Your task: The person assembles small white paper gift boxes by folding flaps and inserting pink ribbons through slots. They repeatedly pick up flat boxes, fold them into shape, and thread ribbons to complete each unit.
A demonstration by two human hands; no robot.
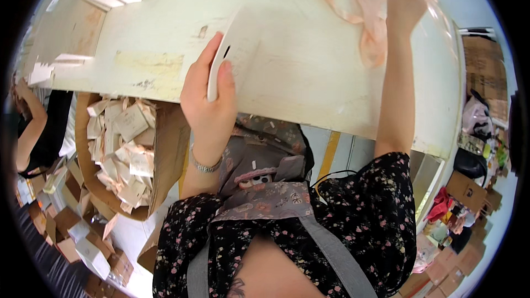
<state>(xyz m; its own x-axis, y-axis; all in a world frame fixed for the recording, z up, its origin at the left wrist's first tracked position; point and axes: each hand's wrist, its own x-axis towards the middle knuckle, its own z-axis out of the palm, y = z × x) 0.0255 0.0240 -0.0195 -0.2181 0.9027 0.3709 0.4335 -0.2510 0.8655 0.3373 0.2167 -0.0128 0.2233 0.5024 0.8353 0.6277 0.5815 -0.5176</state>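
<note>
with the left hand [208, 99], in the head view, pinching a flat white case [238, 38] between thumb and fingers; holding it on edge, tilted, above the front of the pale table [309, 80], dark slot [227, 52] on its narrow side. cannot tell whether touching the tabletop. with the right hand [407, 1], stretched far across to crumpled peach-tinted plastic [361, 3]; too blurred to tell whether spread, closed or pinching.

judging progress from this moment alone, seemingly midway through handling one case: already in the grip, bare, well apart from the plastic, not yet put down. remaining: at least letting go of the case; beyond that, impossible to tell.

counting: two hands, one case, one slot, one table; one bracelet [206, 165] on the left wrist; one apron [265, 198]; one large cardboard box [171, 149] to the left, just below the table edge, heaped with pale packets [126, 138], many, overlapping, past sure counting. for the plastic, cannot tell one piece or several. beyond the large box, several smaller cartons [91, 254] in a jumble, and one co-worker's arm [33, 124]. over to the right, more stacked boxes [486, 72] among clutter, also uncounted.
</note>
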